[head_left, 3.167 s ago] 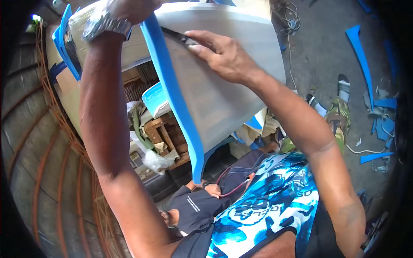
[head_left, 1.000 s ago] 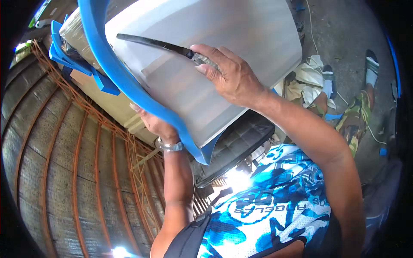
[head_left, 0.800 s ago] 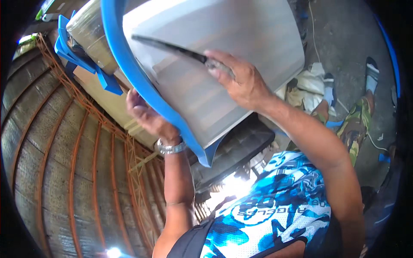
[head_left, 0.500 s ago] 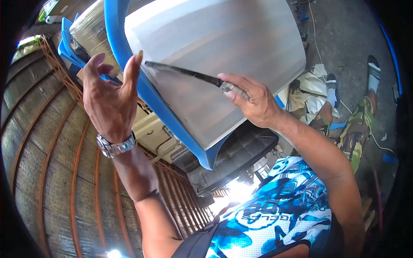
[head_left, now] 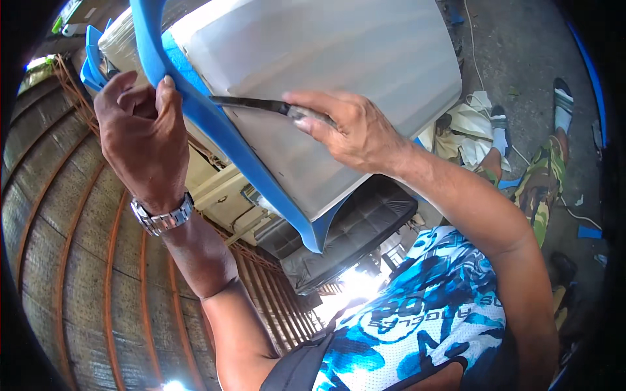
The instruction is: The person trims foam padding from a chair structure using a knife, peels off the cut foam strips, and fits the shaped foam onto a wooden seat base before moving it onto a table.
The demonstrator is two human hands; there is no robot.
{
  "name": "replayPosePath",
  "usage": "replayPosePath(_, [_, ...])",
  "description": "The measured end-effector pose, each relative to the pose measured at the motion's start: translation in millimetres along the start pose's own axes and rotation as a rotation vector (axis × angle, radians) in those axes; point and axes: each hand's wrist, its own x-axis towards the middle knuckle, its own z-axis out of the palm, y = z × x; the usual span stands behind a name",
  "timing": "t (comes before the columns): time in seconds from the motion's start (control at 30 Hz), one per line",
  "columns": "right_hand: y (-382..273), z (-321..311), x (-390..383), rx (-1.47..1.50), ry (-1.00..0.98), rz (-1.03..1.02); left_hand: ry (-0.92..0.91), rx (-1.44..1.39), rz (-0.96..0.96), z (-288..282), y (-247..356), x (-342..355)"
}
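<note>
My left hand (head_left: 144,133), a metal watch on its wrist, pinches a curving blue foam strip (head_left: 233,153) that runs down the left edge of a pale, smooth padded panel (head_left: 326,49). Near the top, a patch of blue (head_left: 184,58) shows between strip and panel. In my right hand (head_left: 355,137) is the handle of a long dark-bladed knife (head_left: 251,102), held low over the panel with its tip at the inner edge of the strip, beside my left thumb.
Blue foam pieces (head_left: 94,58) and plastic-wrapped padding (head_left: 120,32) are at upper left. A dark quilted cushion (head_left: 355,221) lies beyond the panel's lower edge. On the concrete floor (head_left: 521,45) at right are pale cloth (head_left: 473,140), a cord and blue scraps (head_left: 589,231).
My left hand has risen from below the strip and closed on its upper part, which is shifted leftward, exposing blue beneath. Over the last half second the knife moved leftward to the strip.
</note>
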Motion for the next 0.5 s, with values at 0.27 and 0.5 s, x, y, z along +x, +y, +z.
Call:
replayPosePath(0.27, [-25.5,-9.9,33.0,-0.052,-0.097,-0.026,-0.049,0.034,0.105,-3.8,0.1,19.0])
replayPosePath(0.5, [-10.9,-28.9,-35.5,-0.165,-0.112,-0.006,0.009,0.139,0.155,-3.9,-6.7,27.8])
